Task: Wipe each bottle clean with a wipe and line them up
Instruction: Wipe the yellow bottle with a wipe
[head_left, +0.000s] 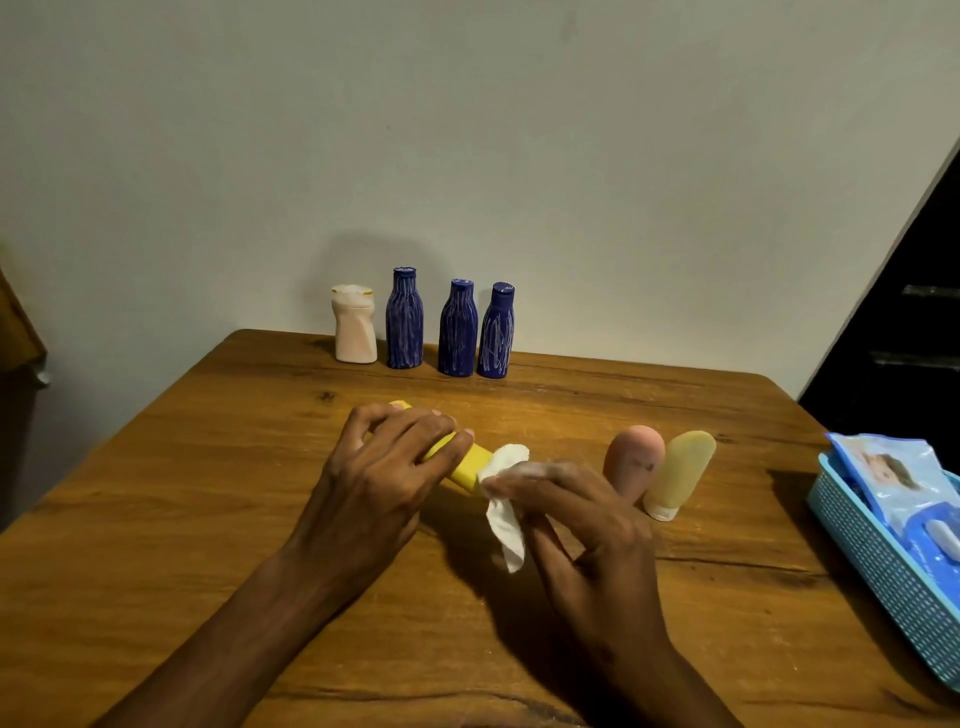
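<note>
A yellow bottle (465, 464) is held lying on its side above the tabletop (208, 493), gripped from above by the curled fingers of the left hand (387, 467). A white wipe (506, 506) is pinched in the right hand (582, 512) and pressed against the bottle's near end, its loose tail hanging down. At the back edge, by the wall, a cream bottle (355, 323) and three blue bottles (404, 318) (458, 327) (497, 330) are lined up upright, close together. Just right of the right hand, a pink tube (635, 462) and a pale yellow tube (680, 474) stand cap-down, touching each other. A blue basket (878, 561) holding wipe packs (904, 483) is seen at the right edge.
</note>
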